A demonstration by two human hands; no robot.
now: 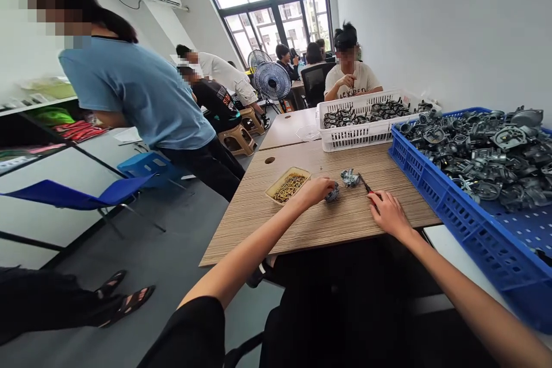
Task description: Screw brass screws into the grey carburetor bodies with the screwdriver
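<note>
Head view: the left hand [318,188] rests on the counter [310,224], its grip closed around a small metal part [332,193]. At its 3 o'clock, the right hand [388,213] closes its grip on a red-handled screwdriver [365,184]. A second metal part [349,177] lies between them; a tray of screws [288,185] sits at 9 o'clock.

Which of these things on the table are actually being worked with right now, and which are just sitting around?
In use:
left hand on a small metal part
right hand on a screwdriver
second metal part
tray of screws

Sitting by:
blue crate
white basket
fan
blue chair
</note>
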